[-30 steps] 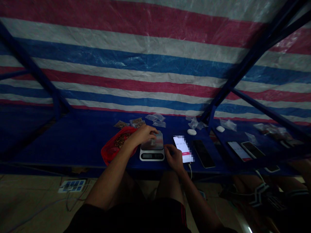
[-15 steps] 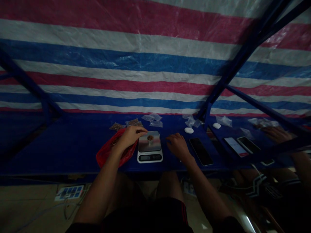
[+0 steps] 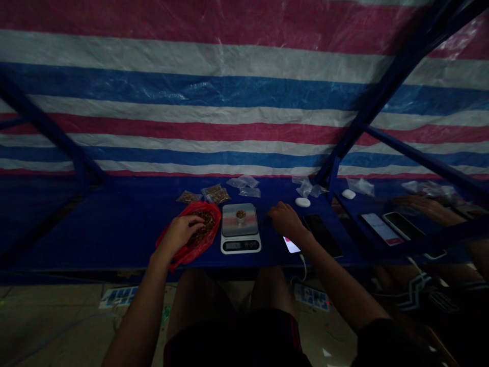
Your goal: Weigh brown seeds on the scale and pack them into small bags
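My left hand (image 3: 180, 233) reaches into a red plastic bag (image 3: 198, 239) full of small brown pieces, its fingers curled down among them. A digital kitchen scale (image 3: 240, 228) stands just right of the bag, and on its platform sits a small cup (image 3: 240, 216) holding brown pieces. My right hand (image 3: 284, 220) rests on the blue table to the right of the scale, fingers loosely bent over a lit phone (image 3: 292, 245) whose lower end shows under my wrist.
Small filled packets (image 3: 214, 194) and empty clear bags (image 3: 244, 184) lie behind the scale. A dark phone (image 3: 323, 234), two white pebble-like cases (image 3: 302, 202) and more phones (image 3: 380, 227) lie to the right. Another person's hand (image 3: 422, 205) works at far right. Blue frame bars cross overhead.
My left hand drew back from the scale platform into the red bag. My right hand moved from the scale's front corner onto the lit phone.
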`<state>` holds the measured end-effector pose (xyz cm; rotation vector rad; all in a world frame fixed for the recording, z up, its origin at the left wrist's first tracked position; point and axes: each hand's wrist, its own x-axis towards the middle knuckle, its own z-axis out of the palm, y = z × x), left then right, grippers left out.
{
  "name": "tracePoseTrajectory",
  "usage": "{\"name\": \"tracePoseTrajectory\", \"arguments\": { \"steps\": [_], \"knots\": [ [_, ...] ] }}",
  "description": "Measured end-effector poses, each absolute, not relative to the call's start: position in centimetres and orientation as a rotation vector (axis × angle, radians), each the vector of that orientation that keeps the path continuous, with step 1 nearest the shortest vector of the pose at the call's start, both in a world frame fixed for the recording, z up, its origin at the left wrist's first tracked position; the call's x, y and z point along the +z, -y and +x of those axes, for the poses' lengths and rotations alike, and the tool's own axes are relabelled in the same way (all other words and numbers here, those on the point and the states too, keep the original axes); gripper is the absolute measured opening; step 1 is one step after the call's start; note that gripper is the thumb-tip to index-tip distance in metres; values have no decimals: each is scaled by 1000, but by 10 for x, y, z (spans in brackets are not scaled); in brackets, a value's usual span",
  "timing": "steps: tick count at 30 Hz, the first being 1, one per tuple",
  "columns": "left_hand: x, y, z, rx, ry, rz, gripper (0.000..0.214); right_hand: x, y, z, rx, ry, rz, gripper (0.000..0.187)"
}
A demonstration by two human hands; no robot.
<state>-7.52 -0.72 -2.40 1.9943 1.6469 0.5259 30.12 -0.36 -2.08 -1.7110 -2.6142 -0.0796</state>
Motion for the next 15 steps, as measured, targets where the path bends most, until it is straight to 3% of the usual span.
{"name": "tracePoseTrajectory", "arguments": {
  "steps": [8, 15],
  "knots": [
    [-27, 15, -98, 531, -1777, 1944, 25, -19, -11, 302, 64, 2627, -1598, 36],
    [-19, 18, -83, 628, -1566, 2082, 27, -1, -21, 286, 464, 2376, -1210, 29]
  ]
}}
